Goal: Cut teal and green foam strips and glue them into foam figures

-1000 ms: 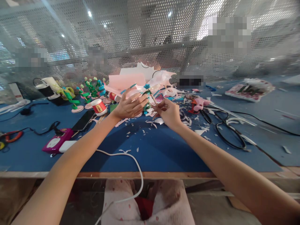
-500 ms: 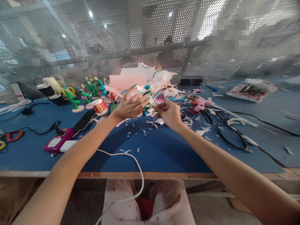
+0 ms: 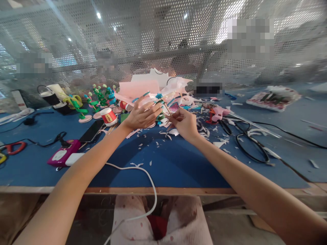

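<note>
My right hand (image 3: 184, 123) pinches the lower end of a thin wooden stick (image 3: 167, 108) that leans up to the left. A green foam strip (image 3: 160, 102) spirals round the stick, with a small blue star (image 3: 158, 96) at its top. My left hand (image 3: 141, 115) is against the spiral, fingertips closed on the green strip and the other fingers stretched out. Both hands hover over the blue table (image 3: 166, 163) in front of a heap of pink and white paper (image 3: 150, 86).
Finished green and blue spiral figures on pink bases (image 3: 85, 117) stand at the back left, beside a red-and-white glue pot (image 3: 108, 116), a black phone (image 3: 91, 131) and a magenta device (image 3: 62, 154). A black cable loop (image 3: 251, 149), a red glue gun (image 3: 216, 114) and paper scraps lie right. A white cable (image 3: 143, 190) crosses the table's front edge.
Almost nothing differs: both hands stay on the stick and green strip, with only slight finger shifts.
</note>
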Available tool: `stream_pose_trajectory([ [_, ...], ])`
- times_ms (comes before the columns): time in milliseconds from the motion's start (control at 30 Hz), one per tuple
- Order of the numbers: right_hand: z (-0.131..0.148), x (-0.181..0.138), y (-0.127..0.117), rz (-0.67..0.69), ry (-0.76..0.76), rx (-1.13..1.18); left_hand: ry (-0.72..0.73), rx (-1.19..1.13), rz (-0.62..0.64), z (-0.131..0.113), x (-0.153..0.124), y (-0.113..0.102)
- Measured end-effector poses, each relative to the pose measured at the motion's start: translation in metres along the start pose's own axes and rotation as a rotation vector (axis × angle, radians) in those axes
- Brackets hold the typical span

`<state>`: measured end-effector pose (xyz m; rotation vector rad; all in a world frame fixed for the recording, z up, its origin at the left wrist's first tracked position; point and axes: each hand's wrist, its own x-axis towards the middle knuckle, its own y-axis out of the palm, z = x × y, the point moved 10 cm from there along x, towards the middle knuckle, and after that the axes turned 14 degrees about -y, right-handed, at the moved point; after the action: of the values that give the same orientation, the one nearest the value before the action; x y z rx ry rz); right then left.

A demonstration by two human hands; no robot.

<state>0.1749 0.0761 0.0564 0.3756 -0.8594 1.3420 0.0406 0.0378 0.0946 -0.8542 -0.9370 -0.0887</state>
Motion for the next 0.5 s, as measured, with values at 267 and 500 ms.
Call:
stream_pose_trajectory([
  [267, 0.0041, 0.0003, -0.0039, -0.001, -0.050, -0.071, -0.016, 0.031, 0.049, 0.0008, 0.0026, 0.0061],
  [500, 0.0072, 0.0006, -0.0067, -0.006, -0.102, -0.170, -0.033, 0.006, 0.049, -0.0006, 0.0041, 0.0043],
])
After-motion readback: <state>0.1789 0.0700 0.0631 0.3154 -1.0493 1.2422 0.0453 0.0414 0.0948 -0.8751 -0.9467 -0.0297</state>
